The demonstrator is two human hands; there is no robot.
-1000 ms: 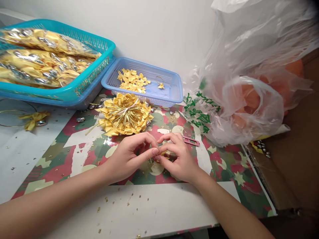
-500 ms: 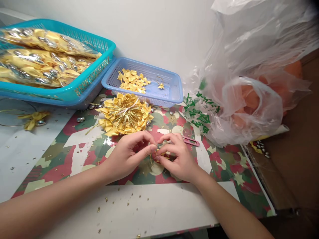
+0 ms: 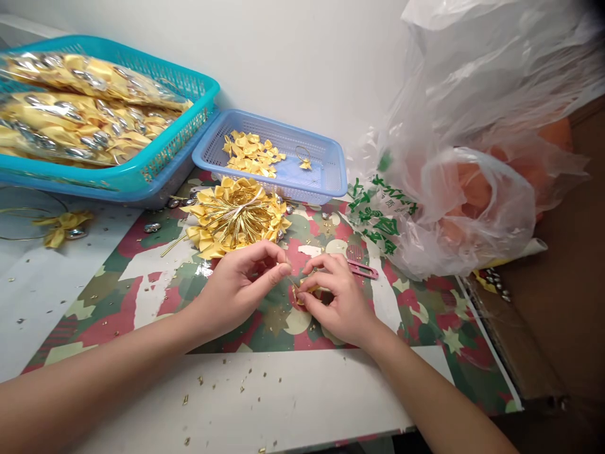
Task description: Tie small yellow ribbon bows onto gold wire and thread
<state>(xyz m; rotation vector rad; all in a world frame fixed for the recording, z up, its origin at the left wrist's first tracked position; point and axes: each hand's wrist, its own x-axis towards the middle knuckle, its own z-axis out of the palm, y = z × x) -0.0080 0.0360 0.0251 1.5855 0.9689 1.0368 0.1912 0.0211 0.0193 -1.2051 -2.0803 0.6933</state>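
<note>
My left hand [image 3: 248, 280] pinches the end of a thin gold cord [image 3: 293, 282] between thumb and forefinger. The cord runs across a small gap to my right hand [image 3: 335, 296], whose fingers are closed on a yellow ribbon bow [image 3: 299, 295], mostly hidden under them. Just beyond the hands lies a bundle of yellow bows [image 3: 236, 217], their gold cords gathered to the middle by a pale tie. A pink hair clip [image 3: 363, 270] rests by my right fingers.
Behind stands a blue basket [image 3: 338, 170] with loose bows; a teal basket [image 3: 208, 94] at left holds bagged bows with silver bells. Plastic bags [image 3: 477, 208] crowd the right. Gold bits [image 3: 185, 400] are scattered on the table. Another corded bow [image 3: 66, 227] lies at left.
My left hand has drawn slightly left, away from the right, so the cord now stretches between them. My right hand has stayed nearly still.
</note>
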